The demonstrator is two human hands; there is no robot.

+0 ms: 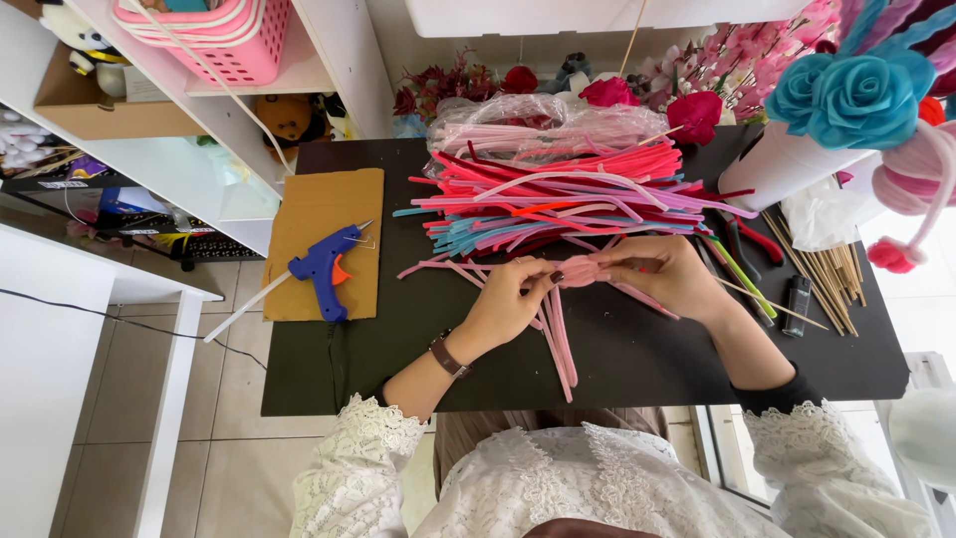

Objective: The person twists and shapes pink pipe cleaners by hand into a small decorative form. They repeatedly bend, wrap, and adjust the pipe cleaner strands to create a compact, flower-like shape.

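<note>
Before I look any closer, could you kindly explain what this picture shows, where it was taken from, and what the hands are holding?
There is no machine here: a person works with two bare hands, and the single picture comes from a camera worn on their head, looking down.

The left hand and right hand meet over a black table. Together they pinch a small pink coiled piece made of fuzzy craft stems, whose loose pink ends trail toward the person.

Behind the hands lies a big pile of pink, red and blue stems, with a clear plastic bag beyond it. To the left, a blue glue gun rests on a sheet of cardboard. To the right lie thin wooden sticks, and a white holder carries blue fabric roses.
</note>
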